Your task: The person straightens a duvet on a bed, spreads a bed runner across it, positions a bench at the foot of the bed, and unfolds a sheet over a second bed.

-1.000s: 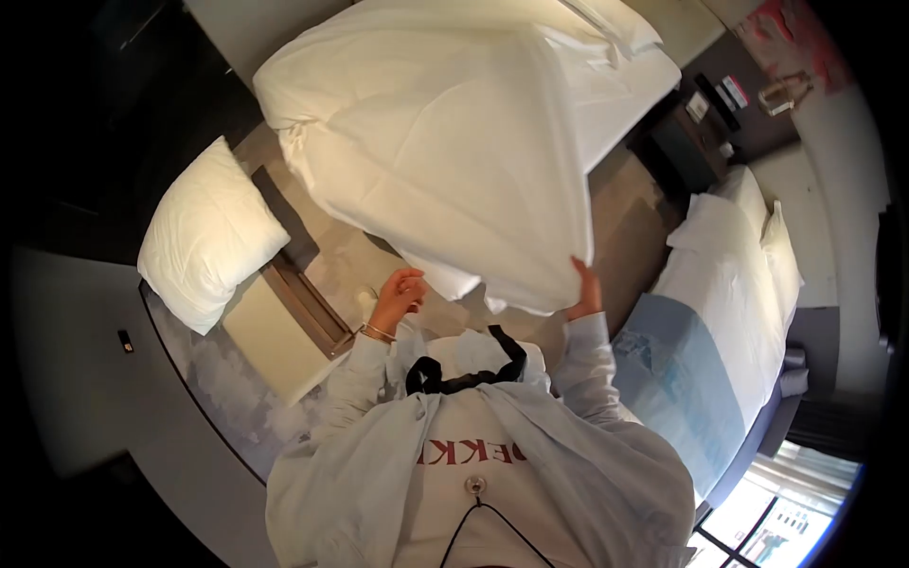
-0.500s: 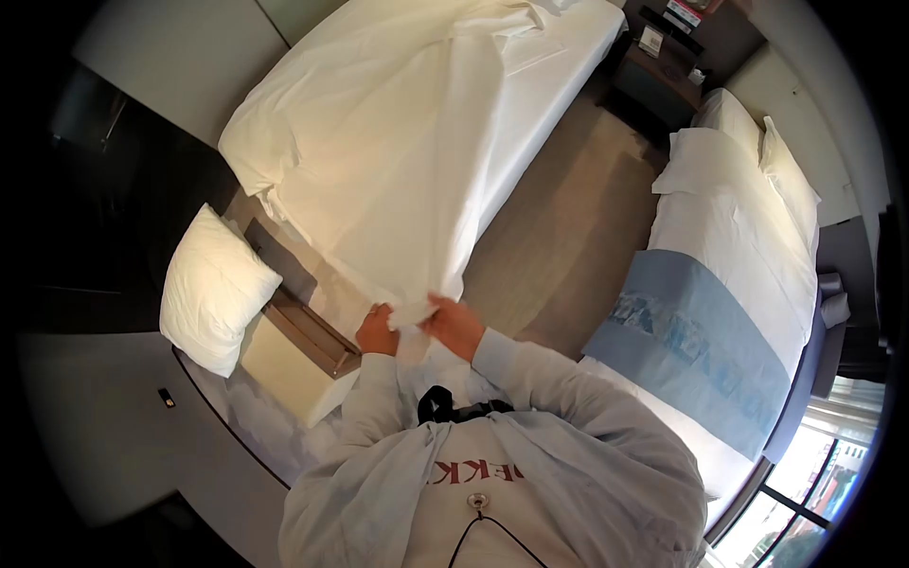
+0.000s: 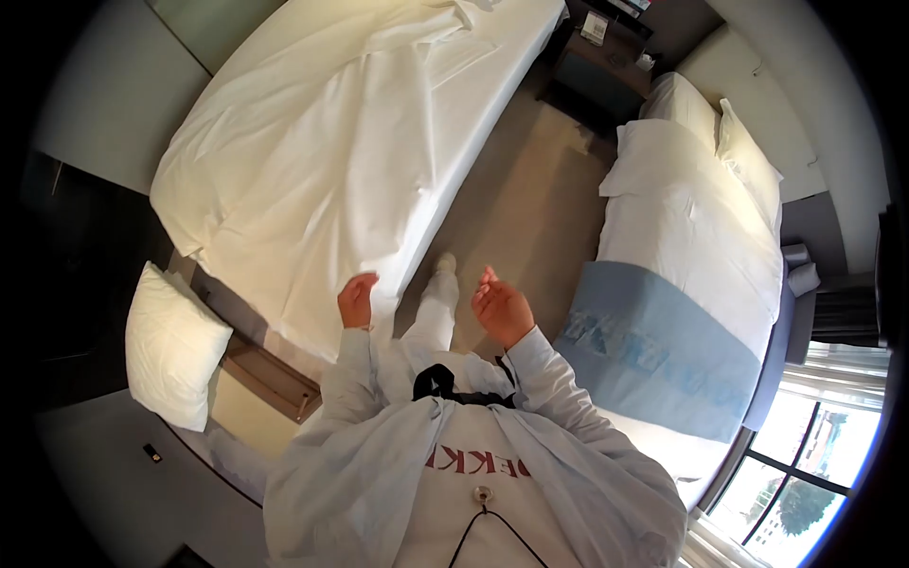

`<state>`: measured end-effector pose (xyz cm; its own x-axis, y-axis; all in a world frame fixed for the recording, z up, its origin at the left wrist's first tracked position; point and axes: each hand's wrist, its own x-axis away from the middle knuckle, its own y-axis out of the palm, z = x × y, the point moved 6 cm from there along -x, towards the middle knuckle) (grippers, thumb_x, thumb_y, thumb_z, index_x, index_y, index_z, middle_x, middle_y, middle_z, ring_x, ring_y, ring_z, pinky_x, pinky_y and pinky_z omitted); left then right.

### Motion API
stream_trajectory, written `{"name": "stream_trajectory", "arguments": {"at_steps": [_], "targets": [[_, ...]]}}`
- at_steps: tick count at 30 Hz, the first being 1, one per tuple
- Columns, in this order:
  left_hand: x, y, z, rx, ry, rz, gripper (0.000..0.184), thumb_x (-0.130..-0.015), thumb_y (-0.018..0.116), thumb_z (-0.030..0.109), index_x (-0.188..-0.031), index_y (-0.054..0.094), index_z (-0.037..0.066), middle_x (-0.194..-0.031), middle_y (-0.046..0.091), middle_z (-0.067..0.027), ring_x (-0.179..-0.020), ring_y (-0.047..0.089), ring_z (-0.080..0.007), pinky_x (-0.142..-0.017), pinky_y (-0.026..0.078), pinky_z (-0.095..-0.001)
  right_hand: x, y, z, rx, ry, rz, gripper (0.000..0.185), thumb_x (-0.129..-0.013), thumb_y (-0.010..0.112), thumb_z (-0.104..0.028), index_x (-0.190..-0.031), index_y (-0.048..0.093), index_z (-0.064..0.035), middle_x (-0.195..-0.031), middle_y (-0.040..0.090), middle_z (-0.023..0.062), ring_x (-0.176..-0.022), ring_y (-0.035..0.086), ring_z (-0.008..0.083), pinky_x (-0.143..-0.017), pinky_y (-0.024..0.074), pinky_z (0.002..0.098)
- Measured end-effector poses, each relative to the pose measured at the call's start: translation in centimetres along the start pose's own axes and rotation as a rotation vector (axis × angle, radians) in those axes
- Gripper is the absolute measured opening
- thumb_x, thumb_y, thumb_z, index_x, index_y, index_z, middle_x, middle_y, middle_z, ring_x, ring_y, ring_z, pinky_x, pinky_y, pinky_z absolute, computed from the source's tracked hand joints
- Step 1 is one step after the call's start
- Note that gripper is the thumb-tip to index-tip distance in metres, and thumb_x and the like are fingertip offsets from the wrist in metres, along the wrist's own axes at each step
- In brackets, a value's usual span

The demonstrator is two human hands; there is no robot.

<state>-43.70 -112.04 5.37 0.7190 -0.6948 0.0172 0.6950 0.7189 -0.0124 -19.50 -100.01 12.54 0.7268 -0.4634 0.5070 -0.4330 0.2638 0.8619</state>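
Rumpled white bedding [image 3: 312,170] covers the bed ahead and to the left, its near corner hanging beside my hands. My left hand [image 3: 357,301] is at that corner with its fingers curled; whether they grip the cloth is hard to see. Over the floor between the two beds, my right hand [image 3: 502,310] is raised and apart from the bedding, with its fingers loosely bent and nothing held in them.
A second bed with a blue runner [image 3: 663,350] and pillows [image 3: 748,156] is at the right. Between the bed heads is a dark nightstand [image 3: 601,71]. A white pillow [image 3: 175,346] rests on a bench [image 3: 251,412] at the left.
My hands were together on the sheet's corner; the right hand has since come off it and moved right. The sheet now lies lower along the bed's side. The view has shifted right.
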Motion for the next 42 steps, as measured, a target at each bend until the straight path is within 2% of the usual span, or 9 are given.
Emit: {"name": "stream_trajectory", "arguments": {"at_steps": [8, 18, 27, 29, 32, 36, 39, 41, 42], "targets": [[-19.1, 18.4, 7.9, 0.509, -0.328, -0.154, 0.036, -0.085, 0.042, 0.020, -0.113, 0.044, -0.004, -0.101, 0.056, -0.0168, -0.097, 0.054, -0.0225, -0.086, 0.042, -0.0305, -8.6, 10.4, -18.8, -0.064, -0.227, -0.030, 0.021, -0.081, 0.042, -0.003, -0.099, 0.051, -0.0091, -0.083, 0.056, 0.0019, -0.075, 0.054, 0.0124, -0.072, 0.0449, 0.0260], [-31.5, 29.3, 1.0, 0.501, -0.682, -0.194, 0.037, -0.084, 0.044, 0.022, -0.113, 0.046, -0.001, -0.104, 0.056, -0.0155, -0.096, 0.054, -0.0229, -0.086, 0.042, -0.0316, -17.2, 10.3, -37.6, -0.047, -0.415, 0.070, 0.020, -0.082, 0.040, -0.002, -0.099, 0.048, -0.0081, -0.081, 0.054, 0.0026, -0.071, 0.053, 0.0134, -0.069, 0.0450, 0.0264], [-41.1, 37.4, -3.0, 0.671, -0.775, 0.275, 0.033, -0.082, 0.043, 0.012, -0.113, 0.047, 0.000, -0.103, 0.055, -0.0147, -0.094, 0.054, -0.0219, -0.080, 0.046, -0.0297, -33.6, 14.7, -56.9, 0.076, -0.151, -0.065, 0.017, -0.082, 0.046, -0.006, -0.098, 0.053, -0.0090, -0.084, 0.057, 0.0042, -0.075, 0.054, 0.0136, -0.071, 0.0451, 0.0267], [-43.3, 40.1, -1.9, 0.726, -0.768, 0.274, 0.033, -0.082, 0.044, 0.010, -0.113, 0.047, -0.001, -0.103, 0.055, -0.0145, -0.091, 0.056, -0.0222, -0.077, 0.048, -0.0288, -38.2, 17.3, -60.2, 0.387, -0.169, 0.112, 0.016, -0.083, 0.050, -0.009, -0.098, 0.052, -0.0077, -0.080, 0.058, 0.0039, -0.073, 0.055, 0.0131, -0.068, 0.0461, 0.0260], [-45.2, 42.3, -5.0, 0.818, -0.789, 0.255, 0.037, -0.082, 0.047, 0.011, -0.117, 0.043, 0.001, -0.108, 0.053, -0.0139, -0.098, 0.053, -0.0245, -0.086, 0.044, -0.0321, -44.9, 21.9, -61.3, 0.613, -0.138, 0.151, 0.021, -0.078, 0.055, -0.011, -0.098, 0.052, -0.0057, -0.076, 0.058, 0.0045, -0.066, 0.054, 0.0129, -0.064, 0.0467, 0.0255], [-47.7, 43.1, -8.6, 0.748, -0.900, 0.473, 0.037, -0.083, 0.047, 0.013, -0.118, 0.043, 0.001, -0.110, 0.052, -0.0143, -0.099, 0.052, -0.0241, -0.082, 0.046, -0.0326, -54.5, 26.5, -59.1, 1.089, 0.041, 0.059, 0.025, -0.076, 0.057, -0.011, -0.099, 0.051, -0.0044, -0.078, 0.058, 0.0059, -0.063, 0.055, 0.0131, -0.061, 0.0465, 0.0248], [-49.2, 43.0, -12.5, 0.828, -0.924, 0.652, 0.034, -0.083, 0.047, 0.015, -0.115, 0.045, 0.003, -0.107, 0.052, -0.0150, -0.095, 0.053, -0.0267, -0.078, 0.047, -0.0341, -61.1, 19.3, -58.7, 1.596, 0.043, 0.061, 0.034, -0.071, 0.062, -0.014, -0.101, 0.049, -0.0035, -0.078, 0.059, 0.0083, -0.063, 0.056, 0.0144, -0.061, 0.0462, 0.0247], [-50.9, 43.3, -22.3, 1.071, -0.891, 0.806, 0.033, -0.083, 0.050, 0.019, -0.112, 0.045, 0.004, -0.108, 0.051, -0.0153, -0.092, 0.053, -0.0296, -0.077, 0.046, -0.0379, -65.5, 16.8, -58.1, 1.839, 0.025, 0.042, 0.044, -0.069, 0.065, -0.016, -0.106, 0.046, -0.0054, -0.083, 0.057, 0.0100, -0.068, 0.056, 0.0163, -0.061, 0.0468, 0.0277], [-51.2, 42.7, -23.6, 0.963, -0.875, 0.775, 0.034, -0.082, 0.052, 0.023, -0.110, 0.045, 0.004, -0.110, 0.048, -0.0149, -0.091, 0.052, -0.0280, -0.075, 0.046, -0.0360, -65.9, 16.0, -57.2, 1.951, 0.053, 0.072, 0.049, -0.069, 0.067, -0.018, -0.111, 0.043, -0.0075, -0.088, 0.056, 0.0109, -0.071, 0.056, 0.0174, -0.061, 0.0472, 0.0297]]}}
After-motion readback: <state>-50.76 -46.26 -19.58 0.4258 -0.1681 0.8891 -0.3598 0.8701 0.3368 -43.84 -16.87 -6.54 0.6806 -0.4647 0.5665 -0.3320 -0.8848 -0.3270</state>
